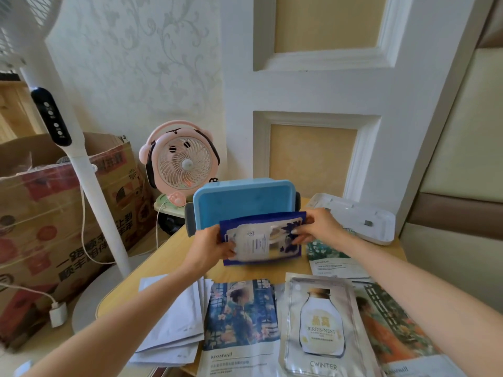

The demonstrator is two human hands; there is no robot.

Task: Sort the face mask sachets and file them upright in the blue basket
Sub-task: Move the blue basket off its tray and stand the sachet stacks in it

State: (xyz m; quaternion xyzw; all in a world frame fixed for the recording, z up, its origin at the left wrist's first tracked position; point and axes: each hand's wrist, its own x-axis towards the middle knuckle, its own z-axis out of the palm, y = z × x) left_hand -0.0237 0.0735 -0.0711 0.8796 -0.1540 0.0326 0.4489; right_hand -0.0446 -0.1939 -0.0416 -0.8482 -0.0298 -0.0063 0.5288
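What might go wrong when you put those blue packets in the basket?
The left hand and right hand pinch the blue sachets only at the side edges, so the pale sachet in front might slip out. The basket looks empty, so with nothing to lean on they could flop over. The white sachets seem to hang past the table edge under the left arm; a nudge might knock them off.
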